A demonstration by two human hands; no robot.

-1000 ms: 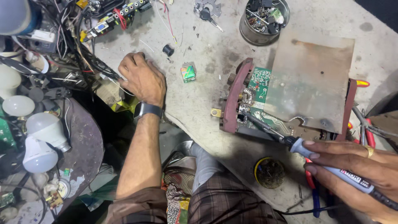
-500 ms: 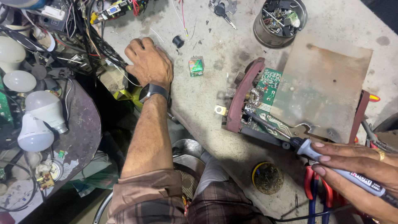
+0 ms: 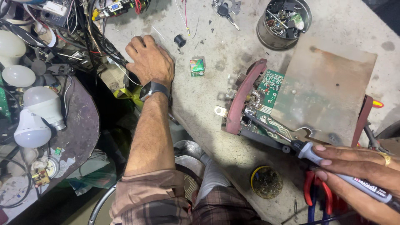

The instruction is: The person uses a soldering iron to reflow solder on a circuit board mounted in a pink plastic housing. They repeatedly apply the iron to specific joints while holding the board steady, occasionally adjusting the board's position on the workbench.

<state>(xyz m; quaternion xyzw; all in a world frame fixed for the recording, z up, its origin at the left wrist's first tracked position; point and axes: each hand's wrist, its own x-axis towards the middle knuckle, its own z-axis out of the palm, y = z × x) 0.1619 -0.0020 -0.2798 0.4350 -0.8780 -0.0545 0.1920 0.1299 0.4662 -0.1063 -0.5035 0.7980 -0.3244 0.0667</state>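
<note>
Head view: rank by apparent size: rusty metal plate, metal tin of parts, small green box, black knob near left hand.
1. rusty metal plate
2. metal tin of parts
3. small green box
4. black knob
All lie on the same bench, so nearness to the camera hardly skews the order.

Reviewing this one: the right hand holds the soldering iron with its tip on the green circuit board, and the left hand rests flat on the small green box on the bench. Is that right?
Not quite. In the head view the left hand rests at the bench edge by the tangled wires, apart from the small green box. The rest holds: the right hand holds the soldering iron, tip on the green circuit board.
</note>
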